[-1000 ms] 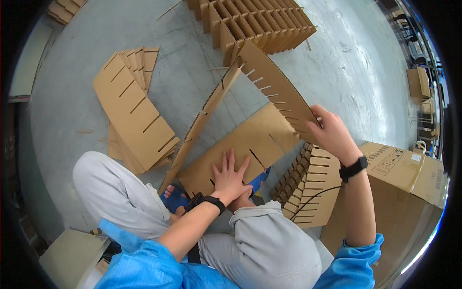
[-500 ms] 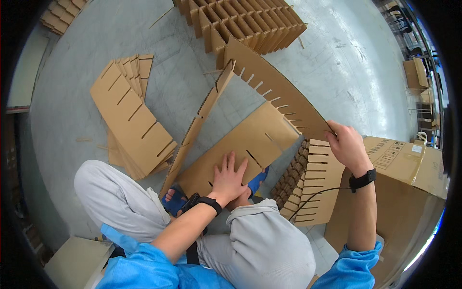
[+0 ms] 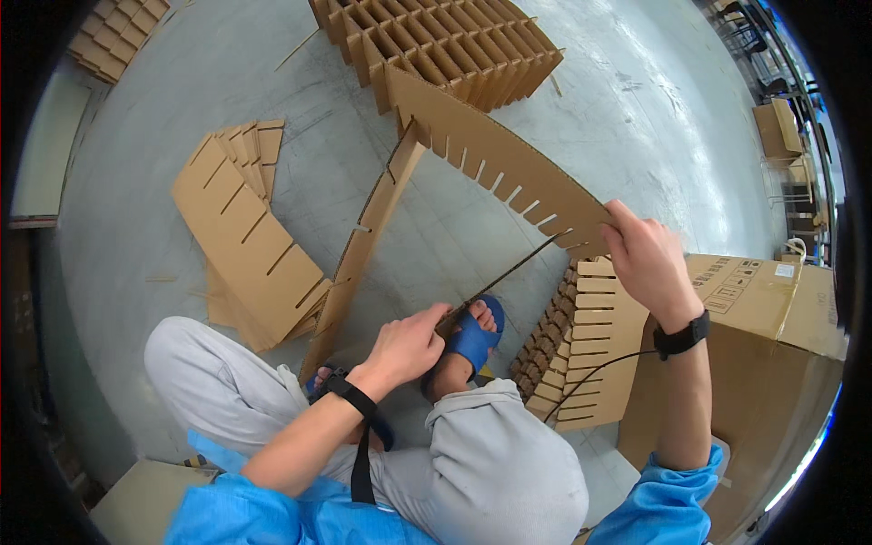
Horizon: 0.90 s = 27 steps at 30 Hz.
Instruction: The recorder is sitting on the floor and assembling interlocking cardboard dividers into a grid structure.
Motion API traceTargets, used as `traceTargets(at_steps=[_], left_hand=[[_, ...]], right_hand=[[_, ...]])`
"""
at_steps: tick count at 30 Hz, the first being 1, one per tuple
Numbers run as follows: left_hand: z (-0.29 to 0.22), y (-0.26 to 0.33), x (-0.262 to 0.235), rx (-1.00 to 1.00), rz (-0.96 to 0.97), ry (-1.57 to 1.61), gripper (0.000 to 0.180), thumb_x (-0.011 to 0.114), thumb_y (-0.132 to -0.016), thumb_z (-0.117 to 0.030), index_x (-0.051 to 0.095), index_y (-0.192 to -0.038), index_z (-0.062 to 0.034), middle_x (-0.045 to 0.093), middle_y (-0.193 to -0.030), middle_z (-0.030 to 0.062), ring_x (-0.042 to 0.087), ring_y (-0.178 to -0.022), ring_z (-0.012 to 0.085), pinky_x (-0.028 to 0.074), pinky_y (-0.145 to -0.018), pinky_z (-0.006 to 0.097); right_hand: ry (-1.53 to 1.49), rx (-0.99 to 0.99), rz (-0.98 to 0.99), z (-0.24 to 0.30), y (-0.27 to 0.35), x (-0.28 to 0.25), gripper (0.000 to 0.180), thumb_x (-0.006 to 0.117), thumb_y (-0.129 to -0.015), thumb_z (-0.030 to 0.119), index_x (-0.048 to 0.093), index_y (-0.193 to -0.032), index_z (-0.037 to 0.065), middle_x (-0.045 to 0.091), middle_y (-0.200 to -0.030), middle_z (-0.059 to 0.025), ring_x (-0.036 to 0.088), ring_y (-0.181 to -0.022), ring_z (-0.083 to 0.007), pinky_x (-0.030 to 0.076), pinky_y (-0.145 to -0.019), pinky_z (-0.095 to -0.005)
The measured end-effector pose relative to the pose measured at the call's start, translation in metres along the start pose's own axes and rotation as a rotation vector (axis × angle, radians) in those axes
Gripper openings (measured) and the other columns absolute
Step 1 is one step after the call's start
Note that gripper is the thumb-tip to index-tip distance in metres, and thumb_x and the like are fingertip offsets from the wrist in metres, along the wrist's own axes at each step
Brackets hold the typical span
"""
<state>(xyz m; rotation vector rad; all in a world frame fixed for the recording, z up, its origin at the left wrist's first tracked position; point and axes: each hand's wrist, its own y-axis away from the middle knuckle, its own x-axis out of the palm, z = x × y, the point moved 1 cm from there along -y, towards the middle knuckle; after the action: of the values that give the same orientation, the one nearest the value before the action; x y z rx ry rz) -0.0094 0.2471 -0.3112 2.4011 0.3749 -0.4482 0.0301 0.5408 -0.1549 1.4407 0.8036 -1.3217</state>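
My right hand pinches the right end of a long slotted cardboard divider strip, which stands on edge with its slots facing down. A second strip meets its far left end at an angle and runs back toward my left foot. My left hand is closed on the near end of a third cardboard strip, seen edge-on. That strip's far end reaches the long strip's slotted edge near my right hand; whether it sits in a slot I cannot tell. My left fingertips are partly hidden.
Loose slotted strips lie fanned on the floor at left. An assembled divider grid stands at the far side. More slotted pieces stand right of my sandalled foot, beside a large cardboard box.
The strip under my left hand has turned from lying broad side up to edge-on. My left hand went from spread flat to gripping it. The long strip shifted slightly left.
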Motion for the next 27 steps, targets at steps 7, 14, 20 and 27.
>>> traceTargets(at_steps=[7, 14, 20, 27], left_hand=[[-0.013, 0.015, 0.048, 0.191, -0.129, -0.141, 0.052, 0.052, -0.087, -0.01, 0.041, -0.137, -0.0024, 0.062, -0.118, 0.0235, 0.066, -0.091, 0.0416, 0.055, -0.07, 0.05], [-0.018, 0.015, 0.054, 0.238, -0.184, -0.119, 0.06, 0.057, -0.082, -0.007, 0.038, -0.139, -0.0001, 0.058, -0.126, 0.0228, 0.065, -0.1, 0.0396, 0.056, -0.072, 0.046], [-0.01, 0.018, 0.065, 0.251, -0.176, -0.219, 0.065, 0.06, -0.08, -0.007, 0.037, -0.141, 0.0001, 0.055, -0.129, 0.0244, 0.063, -0.105, 0.0404, 0.057, -0.076, 0.044], [-0.013, 0.016, 0.058, 0.244, -0.138, -0.159, 0.063, 0.058, -0.08, -0.005, 0.038, -0.14, 0.0, 0.055, -0.129, 0.0227, 0.062, -0.107, 0.0395, 0.057, -0.076, 0.044]], right_hand=[[-0.063, 0.037, -0.063, -0.001, 0.016, 0.022, 0.009, 0.057, -0.093, 0.012, 0.056, -0.101, 0.007, 0.064, -0.071, -0.0152, 0.063, -0.068, -0.037, 0.047, -0.058, -0.0454], [-0.065, 0.016, -0.13, -0.016, 0.02, 0.057, 0.009, 0.06, -0.091, 0.012, 0.055, -0.097, 0.007, 0.066, -0.075, -0.0125, 0.063, -0.068, -0.0347, 0.048, -0.058, -0.0439], [-0.083, -0.001, -0.144, -0.004, 0.017, 0.042, 0.008, 0.06, -0.093, 0.014, 0.055, -0.095, 0.008, 0.065, -0.074, -0.0121, 0.063, -0.065, -0.0346, 0.047, -0.056, -0.0438], [-0.094, -0.029, -0.161, -0.015, 0.021, 0.062, 0.008, 0.059, -0.094, 0.014, 0.056, -0.098, 0.008, 0.065, -0.073, -0.0121, 0.062, -0.065, -0.0334, 0.046, -0.055, -0.0422]])
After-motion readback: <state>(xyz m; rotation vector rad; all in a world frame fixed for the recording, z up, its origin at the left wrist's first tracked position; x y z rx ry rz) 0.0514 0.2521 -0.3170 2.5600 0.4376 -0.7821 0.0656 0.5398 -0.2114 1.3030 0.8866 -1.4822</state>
